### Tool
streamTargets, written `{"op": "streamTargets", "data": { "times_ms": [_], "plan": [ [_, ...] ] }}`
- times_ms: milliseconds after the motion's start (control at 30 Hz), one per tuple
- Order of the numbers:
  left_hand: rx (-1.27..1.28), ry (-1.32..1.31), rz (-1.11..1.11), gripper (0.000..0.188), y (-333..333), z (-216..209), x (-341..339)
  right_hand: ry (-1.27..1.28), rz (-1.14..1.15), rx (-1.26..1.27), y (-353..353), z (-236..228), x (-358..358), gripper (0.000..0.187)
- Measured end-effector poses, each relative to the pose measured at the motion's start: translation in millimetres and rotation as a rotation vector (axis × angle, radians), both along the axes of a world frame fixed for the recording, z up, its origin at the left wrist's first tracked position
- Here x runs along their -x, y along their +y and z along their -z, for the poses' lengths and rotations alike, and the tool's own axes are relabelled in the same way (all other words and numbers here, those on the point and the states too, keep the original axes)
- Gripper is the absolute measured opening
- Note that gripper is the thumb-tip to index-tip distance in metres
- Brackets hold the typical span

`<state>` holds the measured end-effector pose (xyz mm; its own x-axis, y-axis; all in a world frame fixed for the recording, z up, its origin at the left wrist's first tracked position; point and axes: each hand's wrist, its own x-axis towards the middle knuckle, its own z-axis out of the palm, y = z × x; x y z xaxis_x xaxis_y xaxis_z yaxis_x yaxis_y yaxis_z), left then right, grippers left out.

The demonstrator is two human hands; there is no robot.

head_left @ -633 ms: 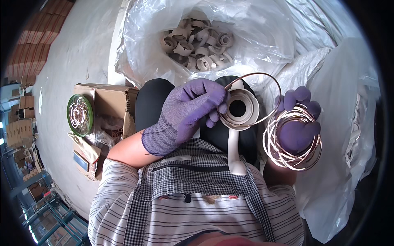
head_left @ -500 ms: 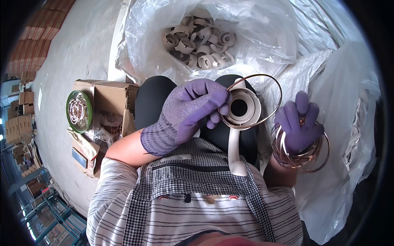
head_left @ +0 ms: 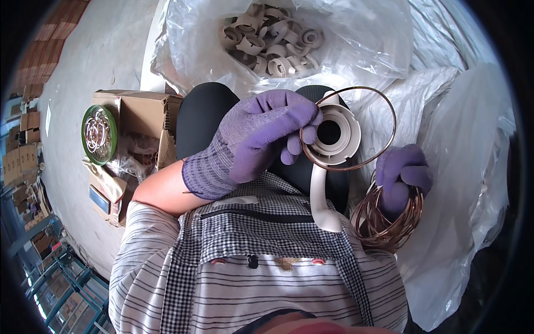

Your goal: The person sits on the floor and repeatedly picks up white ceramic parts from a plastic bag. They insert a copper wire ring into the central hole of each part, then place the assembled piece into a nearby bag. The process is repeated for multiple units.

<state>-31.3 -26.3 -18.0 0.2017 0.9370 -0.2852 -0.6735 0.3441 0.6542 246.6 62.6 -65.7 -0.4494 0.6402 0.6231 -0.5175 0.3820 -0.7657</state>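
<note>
Both my hands wear purple gloves. My left hand (head_left: 261, 133) pinches a thin copper-coloured wire ring (head_left: 395, 119) at its left side. Behind that ring, over my right thigh, is a white plastic part (head_left: 351, 136) with a round, open-centred head and a curved handle reaching toward my apron. The left fingertips overlap the head's edge; whether they grip it too, I cannot tell. My right hand (head_left: 403, 172) is closed to the right of the part, fingers curled, their contents hidden. A bundle of similar wire rings (head_left: 384, 225) hangs looped around this hand and wrist.
A clear plastic bag (head_left: 361, 39) beyond my knees holds several white plastic parts (head_left: 272, 42). On the left, a cardboard box (head_left: 147, 111) stands beside a green round dish (head_left: 100, 134) of shiny rings. Plastic sheeting (head_left: 456, 183) lies on the right.
The fingers of my right hand, stretched out before, have curled in, and the looped rings have slid down toward the wrist. My left hand still holds the single ring.
</note>
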Motion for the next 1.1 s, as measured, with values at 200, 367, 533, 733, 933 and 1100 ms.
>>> {"op": "streamTargets", "data": {
  "times_ms": [200,367,533,733,933,1100],
  "plan": [
    [-0.01,-0.008,0.013,0.026,1,-2,-1,-0.344,0.184,-0.308,-7,-7,-9,0.025],
    [-0.032,-0.077,0.02,0.024,1,7,-5,-0.47,0.202,-0.17,-16,-20,-4,0.034],
    [-0.076,-0.015,0.005,0.025,1,6,-8,-0.455,0.322,-0.476,-8,-28,11,0.027],
    [-0.053,0.031,0.023,0.026,4,-5,-8,-0.403,0.435,-0.488,6,-22,-10,0.03],
    [-0.059,0.088,0.069,0.028,6,-7,-7,-0.508,0.605,-0.09,-6,-36,16,0.026],
    [-0.029,0.114,0.068,0.036,9,-8,-11,-0.421,0.665,0.206,-25,-33,23,0.024]
  ]
}}
